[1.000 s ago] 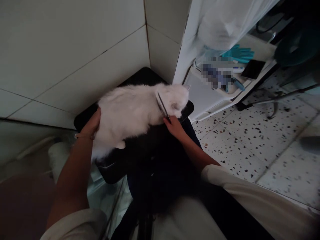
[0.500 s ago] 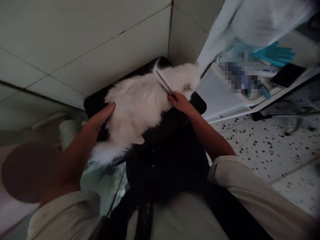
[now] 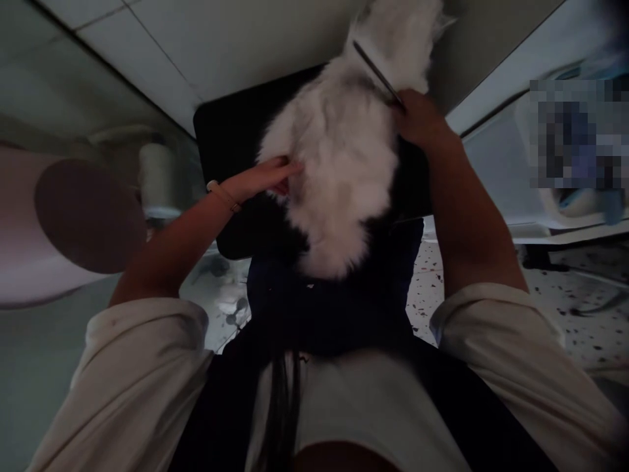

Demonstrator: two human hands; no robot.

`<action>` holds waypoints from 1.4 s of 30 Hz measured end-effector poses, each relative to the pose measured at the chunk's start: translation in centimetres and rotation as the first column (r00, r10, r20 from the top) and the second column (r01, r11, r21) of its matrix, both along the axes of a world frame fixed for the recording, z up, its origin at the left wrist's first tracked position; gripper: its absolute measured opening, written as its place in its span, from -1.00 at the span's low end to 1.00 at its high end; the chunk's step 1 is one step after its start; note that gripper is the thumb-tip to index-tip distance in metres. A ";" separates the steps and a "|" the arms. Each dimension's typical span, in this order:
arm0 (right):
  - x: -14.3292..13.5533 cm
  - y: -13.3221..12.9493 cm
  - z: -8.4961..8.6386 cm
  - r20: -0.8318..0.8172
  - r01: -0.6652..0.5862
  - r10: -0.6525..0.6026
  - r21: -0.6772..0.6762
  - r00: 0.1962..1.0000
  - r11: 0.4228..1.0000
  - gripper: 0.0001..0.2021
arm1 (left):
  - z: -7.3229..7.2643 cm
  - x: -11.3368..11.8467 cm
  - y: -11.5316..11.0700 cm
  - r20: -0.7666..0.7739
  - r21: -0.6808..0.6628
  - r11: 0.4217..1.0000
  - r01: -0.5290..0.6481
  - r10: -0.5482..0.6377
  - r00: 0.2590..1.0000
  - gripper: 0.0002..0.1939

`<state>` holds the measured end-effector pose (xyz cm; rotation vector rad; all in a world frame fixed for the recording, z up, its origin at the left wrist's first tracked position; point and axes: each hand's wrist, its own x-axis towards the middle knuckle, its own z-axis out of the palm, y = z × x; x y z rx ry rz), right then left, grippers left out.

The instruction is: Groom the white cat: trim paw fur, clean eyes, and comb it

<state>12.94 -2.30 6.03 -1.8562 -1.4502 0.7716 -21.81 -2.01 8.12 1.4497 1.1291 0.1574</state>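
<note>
A white long-haired animal (image 3: 339, 157), a cat or small dog, is on a black tabletop (image 3: 230, 144) with its rear end towards me. Its front part reaches up past the top of the view, and its face is not visible. My left hand (image 3: 275, 176) touches the fur on its left flank, fingers apart and partly bent. At the animal's upper right side, my right hand (image 3: 417, 118) is closed around one end of a slim dark comb (image 3: 376, 71). The comb lies slanted across the fur; its teeth are too dark to make out.
Tiled wall (image 3: 162, 46) stands close behind the tabletop. To the right is a white cart (image 3: 496, 151) with a blurred-out pile of items. A pink rounded object (image 3: 29, 229) and a pale cylinder (image 3: 160, 177) are on the left. Speckled floor (image 3: 427, 282) shows below.
The animal now points away from me instead of to the right. My left hand has moved from its rear end to its flank, fingers more bent. My right hand still holds the comb.
</note>
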 end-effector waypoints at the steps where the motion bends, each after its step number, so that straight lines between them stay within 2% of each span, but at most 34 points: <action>1: -0.2 -0.5 0.4 0.111 -0.035 0.035 -0.007 0.993 0.999 -0.62 | 0.7 -0.1 -0.3 -0.010 -0.022 0.999 0.023 -0.023 1.000 -0.68; 3: -0.8 -1.6 1.2 0.380 -0.146 0.154 -0.050 0.912 0.988 -0.75 | 1.8 -0.5 -0.4 -0.041 0.057 0.998 -0.006 0.009 0.999 -0.70; 5: -1.5 -2.8 1.6 0.507 -0.237 0.255 -0.100 0.823 0.966 -0.77 | 2.5 -1.2 0.0 -0.063 0.151 0.986 -0.073 0.083 0.995 -0.73; 7: -2.4 -3.9 1.7 0.479 -0.324 0.351 -0.142 0.804 0.935 -0.70 | 2.6 -1.7 1.0 -0.059 0.280 0.945 -0.170 0.194 0.979 -0.81; 9: -3.1 -4.9 1.8 0.433 -0.386 0.431 -0.191 0.792 0.902 -0.64 | 2.4 -1.7 2.1 -0.004 0.444 0.869 -0.217 0.244 0.970 -0.87; 11: -3.6 -5.9 2.1 0.378 -0.436 0.502 -0.250 0.778 0.865 -0.62 | 2.1 -0.9 3.0 0.096 0.604 0.777 -0.176 0.149 0.984 -0.81; 13: -3.8 -6.9 2.8 0.301 -0.505 0.583 -0.301 0.755 0.809 -0.66 | 1.8 0.5 3.5 0.141 0.697 0.713 -0.080 -0.027 0.990 -0.68; 14: -3.9 -7.4 3.1 0.259 -0.540 0.620 -0.319 0.741 0.779 -0.68 | 1.6 1.5 3.5 0.138 0.710 0.704 -0.022 -0.108 0.984 -0.61; 17: -4.1 -9.1 3.6 0.157 -0.613 0.691 -0.353 0.706 0.707 -0.70 | 1.1 4.4 3.2 0.064 0.656 0.728 0.200 -0.318 0.946 -0.45; 19: -4.7 -10.6 3.3 0.098 -0.650 0.720 -0.360 0.687 0.670 -0.69 | 0.3 6.0 3.3 -0.060 0.664 0.654 0.362 -0.435 0.898 -0.44; 21: -5.7 -12.8 2.6 -0.005 -0.718 0.779 -0.392 0.627 0.575 -0.69 | -0.6 7.0 3.7 -0.227 0.706 0.532 0.468 -0.456 0.860 -0.48; 23: -6.9 -15.4 2.1 -0.117 -0.803 0.858 -0.433 0.500 0.409 -0.70 | -1.4 7.4 4.4 -0.317 0.747 0.443 0.496 -0.418 0.851 -0.49; 24: -7.4 -16.8 1.9 -0.151 -0.835 0.893 -0.447 0.425 0.321 -0.72 | -1.7 7.3 4.6 -0.324 0.763 0.422 0.489 -0.406 0.855 -0.47; 25: -7.8 -18.0 1.9 -0.162 -0.865 0.915 -0.420 0.369 0.275 -0.71 | -1.9 7.2 4.7 -0.317 0.778 0.409 0.477 -0.399 0.860 -0.45; 26: -7.9 -18.8 1.9 -0.167 -0.880 0.921 -0.394 0.353 0.266 -0.70 | -2.0 7.0 4.6 -0.312 0.792 0.394 0.467 -0.397 0.864 -0.43; 27: -7.7 -19.3 2.0 -0.166 -0.881 0.907 -0.357 0.387 0.310 -0.69 | -2.1 6.7 4.1 -0.313 0.804 0.376 0.461 -0.392 0.865 -0.42; 28: -7.3 -19.3 2.0 -0.160 -0.855 0.864 -0.311 0.478 0.415 -0.67 | -2.1 6.5 3.5 -0.325 0.813 0.351 0.465 -0.389 0.862 -0.42; 29: -6.6 -18.9 2.0 -0.153 -0.784 0.778 -0.261 0.609 0.563 -0.65 | -2.1 6.3 2.5 -0.347 0.818 0.318 0.480 -0.392 0.852 -0.42; 31: -5.1 -16.7 1.2 -0.167 -0.491 0.469 -0.134 0.867 0.861 -0.61 | -2.2 5.9 0.1 -0.397 0.814 0.228 0.534 -0.452 0.798 -0.51; 32: -4.5 -15.2 0.6 -0.198 -0.310 0.291 -0.070 0.936 0.948 -0.59 | -2.4 5.8 -1.2 -0.414 0.808 0.172 0.564 -0.515 0.751 -0.58; 33: -4.0 -13.8 -0.3 -0.252 -0.175 0.157 -0.049 0.955 0.983 -0.58 | -2.5 5.5 -2.6 -0.421 0.801 0.113 0.588 -0.591 0.688 -0.66; 34: -3.8 -12.4 -1.2 -0.313 -0.101 0.077 -0.061 0.947 0.993 -0.59 | -2.6 5.3 -3.9 -0.416 0.798 0.059 0.600 -0.667 0.618 -0.70; 36: -4.0 -10.4 -3.0 -0.402 -0.095 0.038 -0.124 0.915 0.988 -0.64 | -2.7 4.6 -6.0 -0.398 0.792 -0.016 0.610 -0.771 0.497 -0.67; 37: -4.4 -9.9 -3.7 -0.437 -0.129 0.053 -0.146 0.898 0.981 -0.66 | -2.5 4.2 -6.7 -0.372 0.805 -0.016 0.593 -0.791 0.485 -0.64; 38: -5.0 -9.8 -4.3 -0.466 -0.167 0.078 -0.152 0.881 0.974 -0.67 | -2.2 3.8 -7.1 -0.322 0.836 0.017 0.549 -0.794 0.516 -0.62; 39: -5.6 -9.9 -4.6 -0.490 -0.199 0.105 -0.144 0.865 0.969 -0.68 | -1.7 3.5 -7.1 -0.235 0.880 0.086 0.466 -0.774 0.588 -0.61; 40: -6.3 -10.4 -4.8 -0.510 -0.228 0.132 -0.130 0.850 0.965 -0.69 | -1.1 3.4 -6.8 -0.112 0.920 0.187 0.345 -0.719 0.686 -0.59; 42: -7.5 -11.7 -4.6 -0.523 -0.269 0.181 -0.095 0.833 0.959 -0.70 | 0.0 3.6 -5.1 0.178 0.921 0.388 0.033 -0.496 0.850 -0.56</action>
